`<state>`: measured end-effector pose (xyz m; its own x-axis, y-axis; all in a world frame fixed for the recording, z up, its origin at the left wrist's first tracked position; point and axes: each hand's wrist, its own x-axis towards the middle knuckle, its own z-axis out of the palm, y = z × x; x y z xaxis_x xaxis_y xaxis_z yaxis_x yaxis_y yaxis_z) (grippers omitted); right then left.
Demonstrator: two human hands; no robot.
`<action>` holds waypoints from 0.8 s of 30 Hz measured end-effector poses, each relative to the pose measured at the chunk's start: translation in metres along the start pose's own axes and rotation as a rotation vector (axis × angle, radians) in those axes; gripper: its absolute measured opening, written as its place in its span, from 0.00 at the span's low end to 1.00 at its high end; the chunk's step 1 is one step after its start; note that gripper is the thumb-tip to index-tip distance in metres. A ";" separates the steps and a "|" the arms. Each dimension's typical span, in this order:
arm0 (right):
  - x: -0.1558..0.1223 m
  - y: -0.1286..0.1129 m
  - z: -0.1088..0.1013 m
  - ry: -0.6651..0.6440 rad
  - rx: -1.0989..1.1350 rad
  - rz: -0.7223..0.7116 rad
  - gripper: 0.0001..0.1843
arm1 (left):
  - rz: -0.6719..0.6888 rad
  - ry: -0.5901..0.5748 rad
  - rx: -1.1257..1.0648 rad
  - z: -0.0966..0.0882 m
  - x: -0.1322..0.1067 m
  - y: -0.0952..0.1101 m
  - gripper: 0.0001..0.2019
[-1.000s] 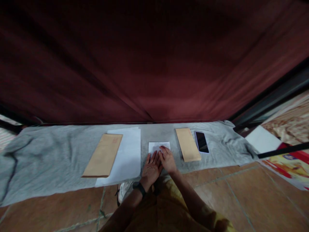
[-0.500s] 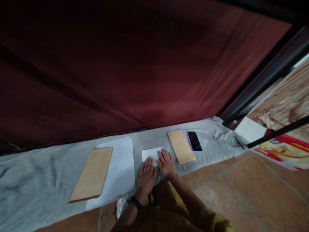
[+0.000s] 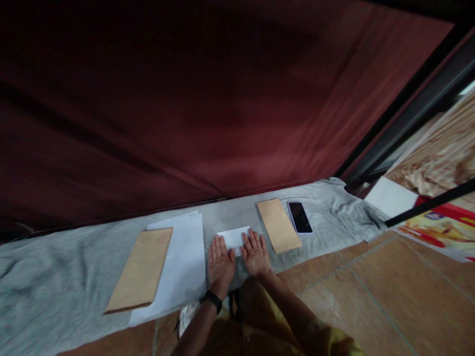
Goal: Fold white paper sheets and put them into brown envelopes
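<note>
A small folded white paper (image 3: 234, 238) lies on the grey cloth between my hands. My left hand (image 3: 221, 262) rests flat on its left side, fingers stretched out, a dark band on the wrist. On the paper's right side my right hand (image 3: 256, 252) lies flat too, fingers slightly spread. Both palms hide the lower corners of the paper. Just right of my right hand is a brown envelope (image 3: 279, 226). Left of my left hand, large white sheets (image 3: 187, 257) lie partly under another brown envelope (image 3: 143, 267).
A phone (image 3: 300, 217) with a dark screen lies beyond the right envelope. The grey cloth (image 3: 55, 277) covers a narrow surface along a dark red curtain (image 3: 222, 123). Tiled floor (image 3: 356, 291) shows at the near side. A dark metal frame and a printed box (image 3: 441, 227) stand at right.
My left hand has slid left from the middle of the paper to its left edge, uncovering more of it. My right hand stays nearly in place.
</note>
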<state>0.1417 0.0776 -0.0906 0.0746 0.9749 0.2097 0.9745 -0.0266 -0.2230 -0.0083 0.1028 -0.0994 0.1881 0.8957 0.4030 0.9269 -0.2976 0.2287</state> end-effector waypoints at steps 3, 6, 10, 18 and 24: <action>-0.001 0.000 0.000 0.009 -0.008 -0.003 0.28 | -0.003 -0.044 -0.002 -0.004 0.000 0.000 0.33; -0.001 0.000 0.000 0.019 -0.023 -0.011 0.28 | -0.008 -0.112 0.038 -0.012 -0.004 0.000 0.30; -0.001 0.000 -0.002 0.025 -0.026 -0.017 0.27 | 0.028 -0.183 0.090 -0.027 -0.020 0.000 0.28; -0.001 0.001 0.000 0.024 -0.016 -0.021 0.28 | 0.229 -0.229 0.090 -0.045 -0.050 -0.004 0.26; -0.002 0.003 0.000 0.030 -0.030 -0.029 0.27 | 0.154 -0.180 0.093 -0.047 -0.067 0.000 0.28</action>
<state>0.1443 0.0755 -0.0921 0.0524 0.9684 0.2439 0.9821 -0.0057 -0.1884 -0.0363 0.0270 -0.0853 0.3769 0.8887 0.2611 0.9069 -0.4114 0.0910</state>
